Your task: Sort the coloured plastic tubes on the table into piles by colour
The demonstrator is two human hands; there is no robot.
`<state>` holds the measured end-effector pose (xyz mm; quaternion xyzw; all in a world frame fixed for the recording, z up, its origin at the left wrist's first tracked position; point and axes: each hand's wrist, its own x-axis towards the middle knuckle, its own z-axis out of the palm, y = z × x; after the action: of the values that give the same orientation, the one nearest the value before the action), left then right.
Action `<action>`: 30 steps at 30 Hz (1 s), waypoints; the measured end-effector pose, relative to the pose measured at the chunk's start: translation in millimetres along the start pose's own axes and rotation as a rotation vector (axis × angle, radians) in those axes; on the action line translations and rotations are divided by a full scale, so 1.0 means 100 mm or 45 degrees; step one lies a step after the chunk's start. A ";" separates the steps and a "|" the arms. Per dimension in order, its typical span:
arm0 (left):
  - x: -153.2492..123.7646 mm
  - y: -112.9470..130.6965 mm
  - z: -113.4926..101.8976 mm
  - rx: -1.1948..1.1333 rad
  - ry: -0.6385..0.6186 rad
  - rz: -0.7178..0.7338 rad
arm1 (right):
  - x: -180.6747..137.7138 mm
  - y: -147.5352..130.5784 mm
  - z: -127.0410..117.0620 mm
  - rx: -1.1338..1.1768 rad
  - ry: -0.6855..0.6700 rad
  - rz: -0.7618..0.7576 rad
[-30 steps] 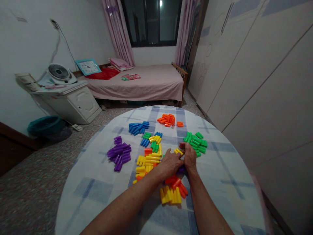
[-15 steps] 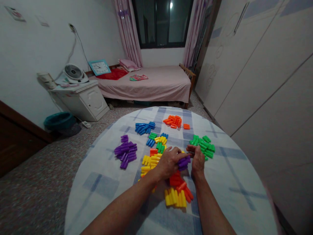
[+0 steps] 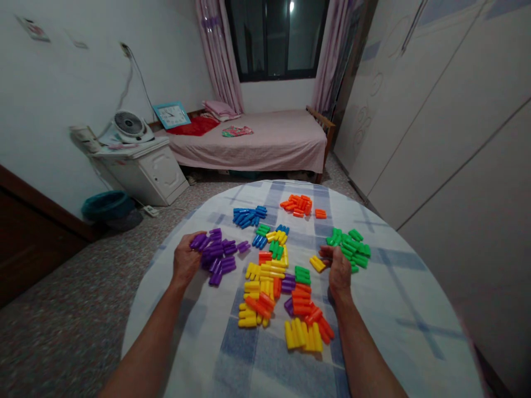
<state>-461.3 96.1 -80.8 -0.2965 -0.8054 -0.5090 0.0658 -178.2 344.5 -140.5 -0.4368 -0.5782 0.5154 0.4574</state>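
Coloured plastic blocks lie in heaps on a round table covered with a checked cloth (image 3: 199, 342). My left hand (image 3: 186, 261) is at the purple heap (image 3: 219, 254), its fingers curled round a purple block (image 3: 198, 241). My right hand (image 3: 338, 267) is closed in a pinch on a yellow block (image 3: 317, 263), just left of the green heap (image 3: 349, 246). A mixed pile (image 3: 271, 282) of yellow, red, purple and green blocks lies between my hands. A yellow and red group (image 3: 306, 332) sits nearer me.
A blue heap (image 3: 249, 215) and an orange heap (image 3: 297, 204) lie at the table's far side. Beyond the table stand a bed (image 3: 257, 143), a white cabinet (image 3: 141, 168) with a fan, a teal basin (image 3: 105, 204) on the floor, and wardrobe doors (image 3: 448, 110) at the right.
My left hand has swung left from the middle pile to the purple heap, carrying a purple block. My right hand has stayed near the green heap and now pinches a yellow block.
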 end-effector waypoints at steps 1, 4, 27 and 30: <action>0.01 -0.12 -0.03 0.080 0.030 -0.007 | 0.00 0.00 0.00 -0.005 -0.003 0.003; -0.02 -0.35 -0.03 0.083 0.054 -0.193 | 0.00 0.00 -0.01 -0.024 -0.014 0.009; -0.38 0.53 0.86 0.855 -0.677 0.527 | -0.02 -0.05 0.00 -0.160 -0.057 -0.051; -0.34 0.50 0.83 0.730 -0.646 0.452 | -0.02 -0.05 0.01 -0.168 -0.056 -0.047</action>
<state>-390.4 168.8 -94.7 -0.5163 -0.8415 -0.1560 0.0318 -178.7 342.1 -135.4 -0.4438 -0.6289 0.4771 0.4240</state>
